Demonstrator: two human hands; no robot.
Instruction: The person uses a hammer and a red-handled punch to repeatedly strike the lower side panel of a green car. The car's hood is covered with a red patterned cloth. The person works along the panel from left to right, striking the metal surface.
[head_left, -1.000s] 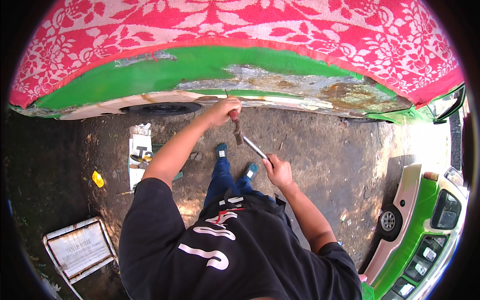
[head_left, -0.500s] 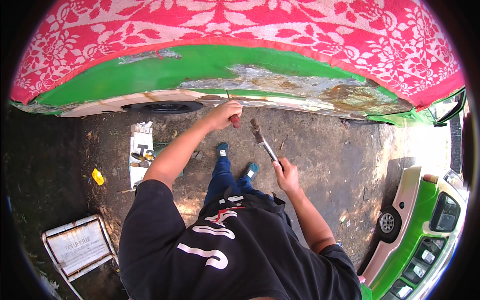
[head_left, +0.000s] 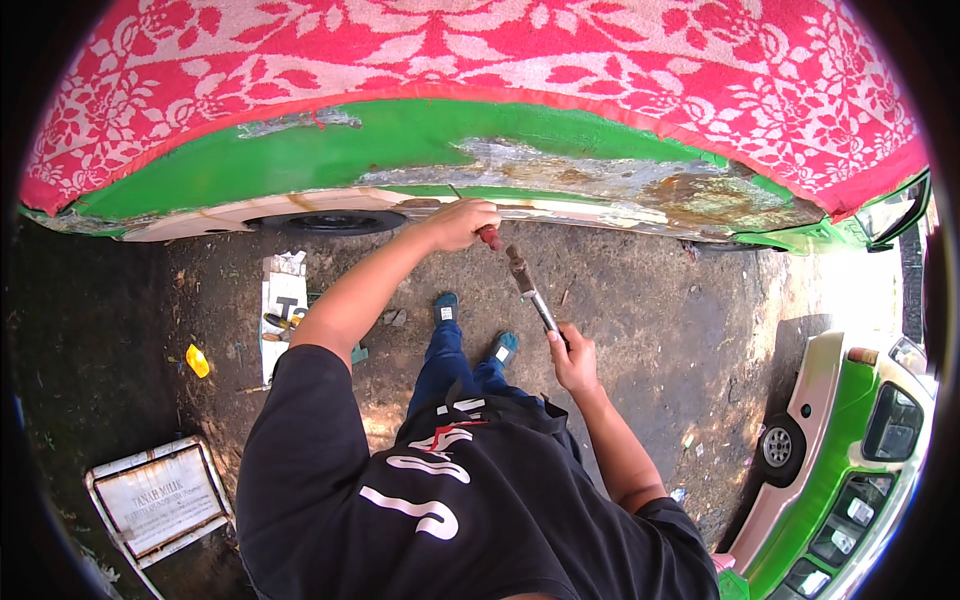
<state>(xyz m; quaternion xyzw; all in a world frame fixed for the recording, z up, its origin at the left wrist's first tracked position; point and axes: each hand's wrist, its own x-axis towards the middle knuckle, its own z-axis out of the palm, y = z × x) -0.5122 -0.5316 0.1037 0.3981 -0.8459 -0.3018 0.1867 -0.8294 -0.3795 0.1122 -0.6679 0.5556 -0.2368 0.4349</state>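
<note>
My left hand is closed around a screwdriver whose red handle sticks out on the right of the fist. Its thin shank points up and left at the lower side of a green and cream vehicle; whether the tip touches the metal I cannot tell. In my right hand is a hammer with a shiny metal shaft, gripped by its dark lower end. The rusty hammer head lies close to the screwdriver's butt, a small gap apart. Scraped, rusty bare metal runs along the vehicle's side.
A red and white floral cloth covers the vehicle's top. On the dirt ground to the left are a white board with tools, a yellow scrap and a framed sign. Another green and white vehicle stands at right.
My left hand has shifted slightly right, and the screwdriver is tilted more to the side. The hammer head has moved slightly right and down, staying near the red handle.
</note>
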